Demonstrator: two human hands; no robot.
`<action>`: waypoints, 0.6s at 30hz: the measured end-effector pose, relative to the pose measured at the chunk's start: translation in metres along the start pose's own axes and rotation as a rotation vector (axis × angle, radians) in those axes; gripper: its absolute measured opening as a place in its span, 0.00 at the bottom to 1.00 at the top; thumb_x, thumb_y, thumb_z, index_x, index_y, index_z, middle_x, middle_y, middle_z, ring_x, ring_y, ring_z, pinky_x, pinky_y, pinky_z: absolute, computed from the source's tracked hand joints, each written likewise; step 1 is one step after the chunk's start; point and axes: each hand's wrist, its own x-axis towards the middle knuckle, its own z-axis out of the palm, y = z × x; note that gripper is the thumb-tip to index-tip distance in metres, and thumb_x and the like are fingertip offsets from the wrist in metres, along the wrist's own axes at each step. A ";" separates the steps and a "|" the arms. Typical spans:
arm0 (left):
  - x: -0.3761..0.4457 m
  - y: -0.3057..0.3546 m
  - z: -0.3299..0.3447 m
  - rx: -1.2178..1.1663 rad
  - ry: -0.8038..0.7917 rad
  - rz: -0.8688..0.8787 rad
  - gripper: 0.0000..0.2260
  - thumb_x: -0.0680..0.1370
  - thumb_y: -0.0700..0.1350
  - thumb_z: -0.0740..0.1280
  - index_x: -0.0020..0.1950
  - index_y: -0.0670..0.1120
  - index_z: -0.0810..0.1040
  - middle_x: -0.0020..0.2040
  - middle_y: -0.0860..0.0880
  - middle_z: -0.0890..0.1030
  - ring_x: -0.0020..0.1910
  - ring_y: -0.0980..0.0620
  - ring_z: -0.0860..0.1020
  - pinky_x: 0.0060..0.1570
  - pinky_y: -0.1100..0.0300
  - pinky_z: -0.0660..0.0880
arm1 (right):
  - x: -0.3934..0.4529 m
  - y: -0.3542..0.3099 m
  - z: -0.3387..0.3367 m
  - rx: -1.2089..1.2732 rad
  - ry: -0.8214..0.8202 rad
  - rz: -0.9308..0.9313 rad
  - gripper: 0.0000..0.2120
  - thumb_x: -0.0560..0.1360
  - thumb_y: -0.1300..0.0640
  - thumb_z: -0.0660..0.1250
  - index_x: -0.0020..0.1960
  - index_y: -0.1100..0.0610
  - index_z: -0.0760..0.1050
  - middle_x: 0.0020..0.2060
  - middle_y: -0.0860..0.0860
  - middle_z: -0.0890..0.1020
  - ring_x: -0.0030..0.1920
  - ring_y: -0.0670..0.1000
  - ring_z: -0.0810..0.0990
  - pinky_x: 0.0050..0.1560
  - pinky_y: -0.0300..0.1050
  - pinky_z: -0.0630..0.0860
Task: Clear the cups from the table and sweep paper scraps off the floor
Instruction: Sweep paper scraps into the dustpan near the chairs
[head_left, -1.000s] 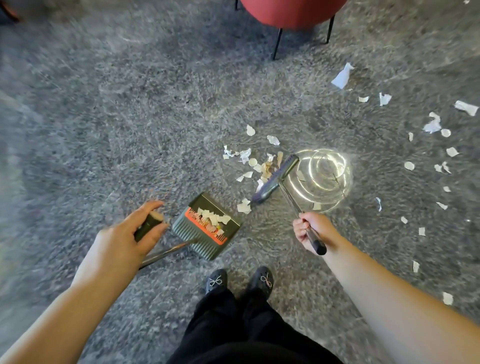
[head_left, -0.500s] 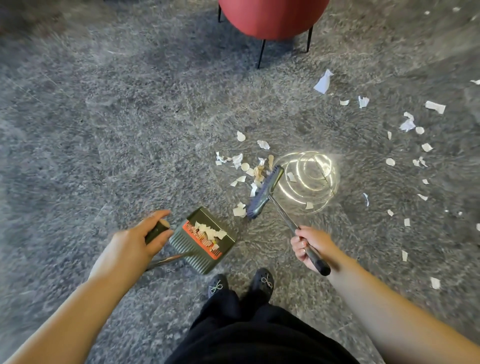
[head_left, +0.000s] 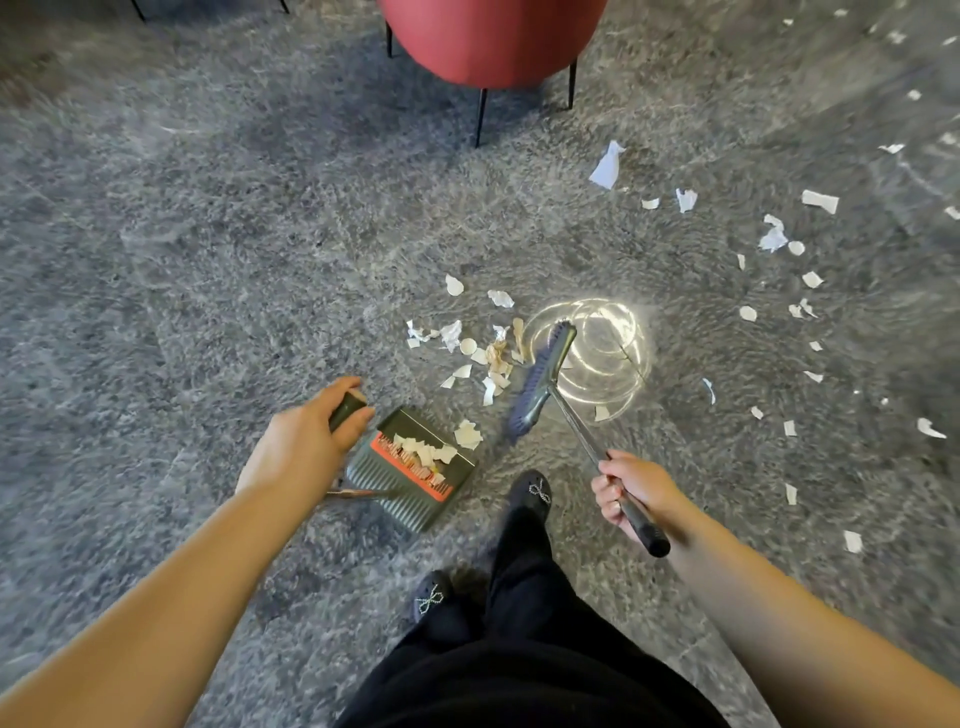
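My right hand (head_left: 631, 488) is gripping the broom handle (head_left: 613, 480), fingers curled around it. My left hand (head_left: 306, 441) is clamping the dustpan's grip (head_left: 347, 409). The dustpan (head_left: 410, 470) is resting on the grey floor (head_left: 208, 260) ahead of my shoes, holding paper scraps. The broom head (head_left: 540, 382) is touching a scrap pile (head_left: 483, 353). More scraps (head_left: 774, 234) are lying farther right, near the red chair (head_left: 488, 41).

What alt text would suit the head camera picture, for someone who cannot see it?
Seen from above, a person's right hand holds a broom against paper scraps on grey floor, while the left hand grips the handle of a dustpan that already holds scraps. More lie scattered right; a red chair stands beyond.
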 end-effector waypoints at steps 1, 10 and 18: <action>0.009 0.005 -0.001 -0.004 0.002 0.000 0.18 0.79 0.59 0.63 0.69 0.64 0.70 0.40 0.56 0.78 0.34 0.53 0.78 0.33 0.58 0.73 | 0.002 -0.008 -0.002 -0.031 0.007 -0.003 0.22 0.83 0.62 0.49 0.76 0.57 0.52 0.29 0.50 0.64 0.16 0.42 0.64 0.17 0.31 0.59; 0.090 0.072 -0.001 -0.009 -0.009 -0.008 0.18 0.78 0.60 0.64 0.68 0.63 0.71 0.41 0.54 0.80 0.37 0.52 0.78 0.36 0.55 0.74 | 0.048 -0.106 -0.025 -0.169 0.035 -0.007 0.25 0.82 0.64 0.51 0.77 0.51 0.52 0.30 0.51 0.64 0.19 0.43 0.64 0.19 0.33 0.60; 0.151 0.129 0.002 -0.005 -0.043 0.004 0.19 0.79 0.59 0.64 0.70 0.63 0.70 0.46 0.52 0.81 0.36 0.53 0.78 0.35 0.56 0.74 | 0.093 -0.190 -0.041 -0.327 -0.009 -0.029 0.16 0.81 0.65 0.52 0.62 0.47 0.59 0.26 0.50 0.66 0.19 0.45 0.64 0.19 0.35 0.62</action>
